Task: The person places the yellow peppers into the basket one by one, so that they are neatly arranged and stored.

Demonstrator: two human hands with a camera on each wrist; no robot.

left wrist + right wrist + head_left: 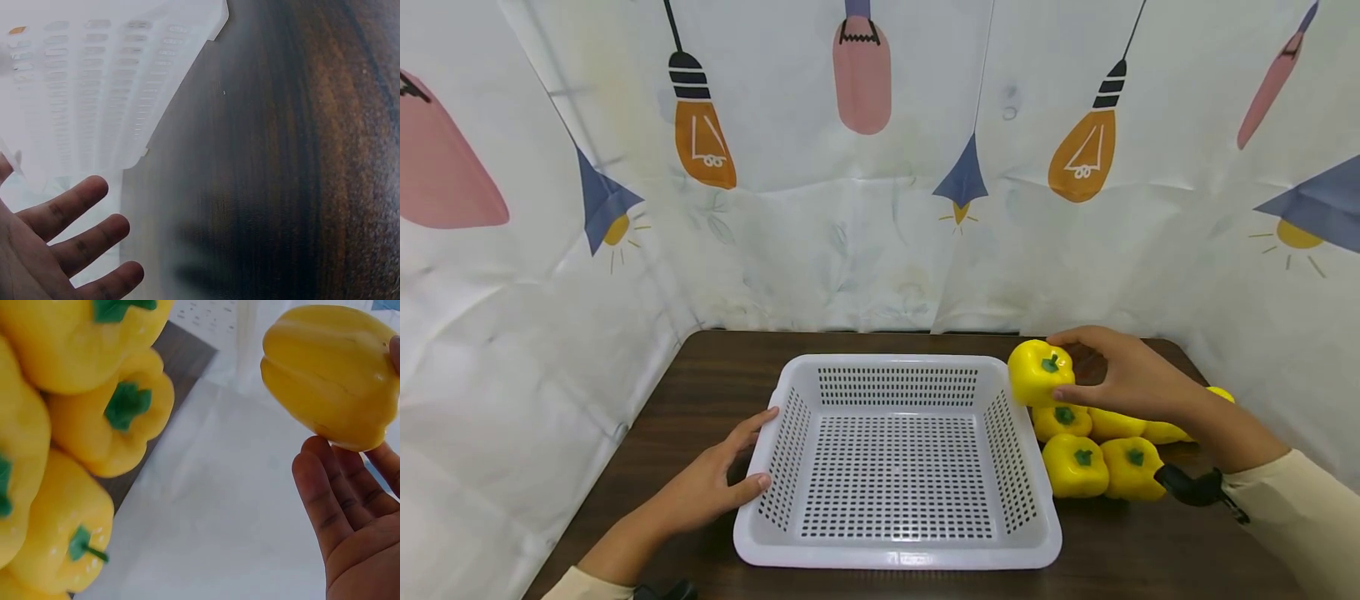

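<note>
A yellow bell pepper (1036, 372) with a green stem is pinched between the thumb and fingers of my right hand (1123, 375), raised at the right rim of a white plastic basket (895, 557). In the right wrist view the same held pepper (331, 372) appears clear of the others. My left hand (711, 479) rests at the basket's left rim, thumb and fingertips touching it. Its fingers (81, 250) look spread and nearly straight in the left wrist view. Inside the basket, only the slotted floor and walls show.
Several yellow peppers (1075, 465) lie in a group right of the basket, partly under my right forearm. The brown wooden table (700, 392) carries everything. A white printed curtain (850, 250) hangs behind the table and along its sides.
</note>
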